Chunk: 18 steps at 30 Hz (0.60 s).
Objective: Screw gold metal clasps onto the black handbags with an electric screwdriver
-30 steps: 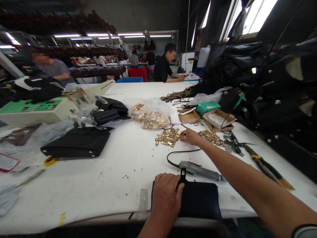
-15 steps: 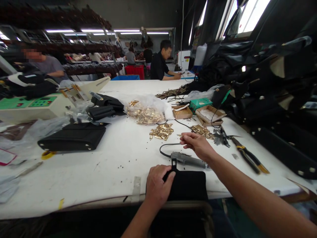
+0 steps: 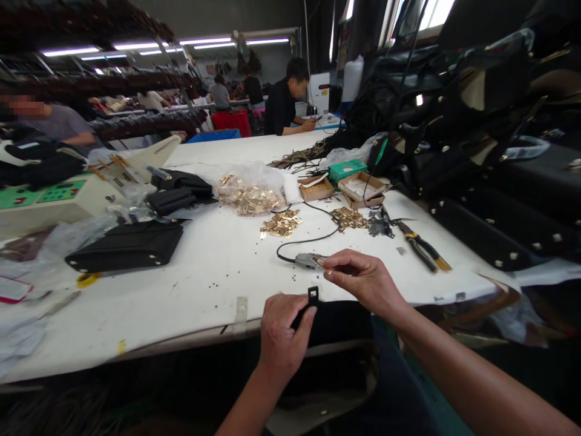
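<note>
My left hand (image 3: 284, 333) is closed on the flap of a black bag (image 3: 342, 321) at the table's front edge. Beside its thumb a small tab (image 3: 313, 295) with a rectangular hole stands up from the flap. Above and to the right, my right hand (image 3: 363, 280) pinches a small gold-coloured metal plate (image 3: 319, 261) between thumb and fingertips, apart from the tab. Just behind that hand lies a grey corded power tool (image 3: 305, 260), partly hidden by it. Two loose heaps of gold metal fittings (image 3: 282, 223) lie farther back.
Pliers (image 3: 424, 247) with yellow-black handles lie at right, near dark metal pieces (image 3: 380, 223). Behind are a plastic bag of gold fittings (image 3: 249, 197), small boxes (image 3: 315, 188) and black bags (image 3: 127, 245). More black bags (image 3: 494, 230) are piled at right. A co-worker (image 3: 285, 103) sits beyond the table.
My right hand has come nearer, from beside the fittings heap toward the tab, carrying the gold plate. My left hand keeps its hold on the bag. The view has shifted somewhat.
</note>
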Each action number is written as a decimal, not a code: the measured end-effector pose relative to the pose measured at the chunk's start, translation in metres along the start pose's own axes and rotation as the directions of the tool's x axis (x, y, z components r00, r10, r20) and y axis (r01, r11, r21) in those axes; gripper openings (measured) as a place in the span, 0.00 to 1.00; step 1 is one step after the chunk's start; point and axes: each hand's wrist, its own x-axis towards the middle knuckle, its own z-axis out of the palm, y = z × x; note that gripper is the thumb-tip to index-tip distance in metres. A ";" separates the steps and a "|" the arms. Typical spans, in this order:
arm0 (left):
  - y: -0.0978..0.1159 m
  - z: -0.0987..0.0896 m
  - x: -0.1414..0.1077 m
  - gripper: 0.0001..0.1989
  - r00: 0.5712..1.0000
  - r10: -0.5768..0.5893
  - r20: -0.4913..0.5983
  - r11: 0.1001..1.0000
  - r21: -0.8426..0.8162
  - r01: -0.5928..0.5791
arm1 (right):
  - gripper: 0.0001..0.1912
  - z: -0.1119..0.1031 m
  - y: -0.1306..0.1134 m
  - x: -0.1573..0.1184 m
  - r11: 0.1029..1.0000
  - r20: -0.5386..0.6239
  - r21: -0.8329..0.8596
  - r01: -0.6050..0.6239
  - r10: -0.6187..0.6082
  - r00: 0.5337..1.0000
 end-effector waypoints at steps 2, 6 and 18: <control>0.008 -0.002 0.000 0.04 0.999 0.033 0.009 0.999 -0.004 -0.032 | 0.09 -0.003 -0.006 -0.006 0.999 0.000 -0.039 0.032 -0.032 0.999; 0.023 -0.002 0.000 0.06 0.997 0.058 0.059 0.998 0.006 -0.058 | 0.08 -0.009 -0.016 -0.016 0.990 0.018 -0.119 0.075 -0.074 0.997; 0.022 0.011 0.021 0.05 0.976 -0.208 0.063 0.978 0.016 0.208 | 0.11 -0.006 -0.007 -0.023 0.979 0.027 -0.118 -0.168 0.173 0.985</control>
